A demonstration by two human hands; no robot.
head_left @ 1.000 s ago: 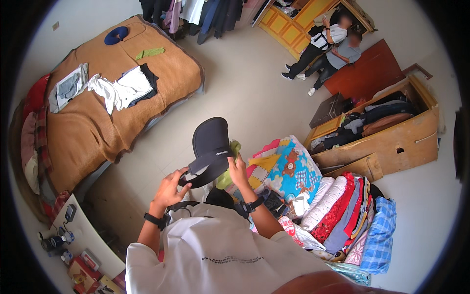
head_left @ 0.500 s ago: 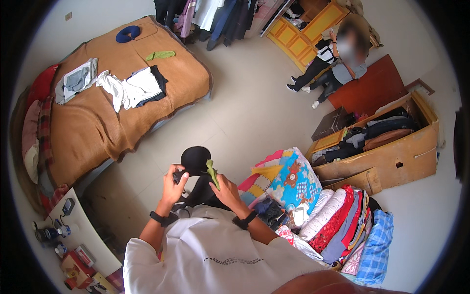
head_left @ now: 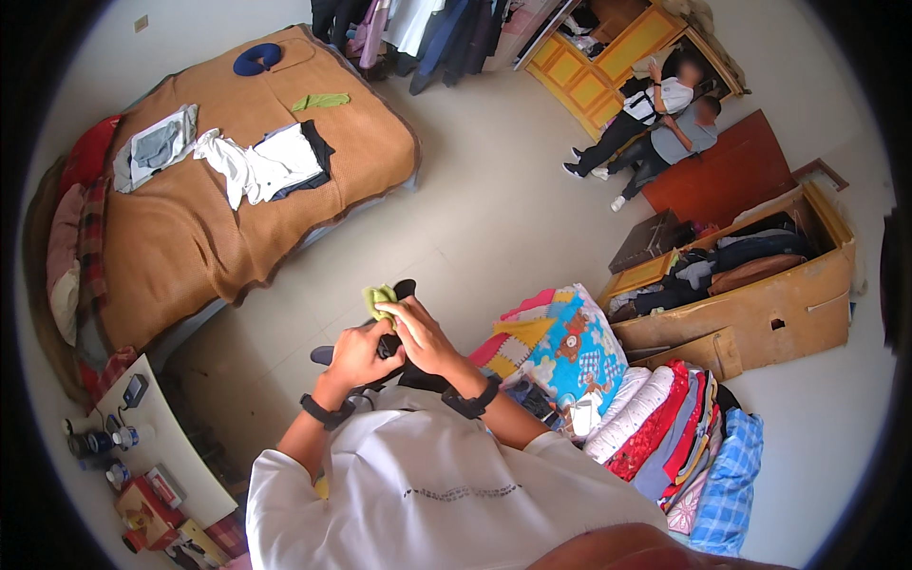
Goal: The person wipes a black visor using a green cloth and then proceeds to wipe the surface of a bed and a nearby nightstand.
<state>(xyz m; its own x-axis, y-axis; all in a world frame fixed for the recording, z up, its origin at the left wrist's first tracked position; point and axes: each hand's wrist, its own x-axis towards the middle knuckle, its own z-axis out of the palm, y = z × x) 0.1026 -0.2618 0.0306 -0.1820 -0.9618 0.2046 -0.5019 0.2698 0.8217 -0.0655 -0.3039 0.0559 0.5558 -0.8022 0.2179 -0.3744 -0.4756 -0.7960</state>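
In front of my chest, both hands are close together. My left hand (head_left: 366,353) is closed around a black object with a rounded end (head_left: 406,288); most of it is hidden by my hands, so its kind is unclear. Bunched against it at the top is a light green cloth (head_left: 379,296), pinched by the fingers of my right hand (head_left: 421,334). A dark rounded piece (head_left: 322,355) shows to the left of my left hand; whether it belongs to the held object I cannot tell.
At the left stands a bed (head_left: 370,157) bearing folded clothes (head_left: 285,160), another green cloth (head_left: 321,101) and a neck pillow (head_left: 256,59). Stacked bedding (head_left: 646,418) and a wooden chest (head_left: 741,304) are on the right. Two people (head_left: 670,119) sit at the far right.
The black object has turned, so its broad round face no longer shows. My right hand has moved left and up with the green cloth, which now bunches against the object.
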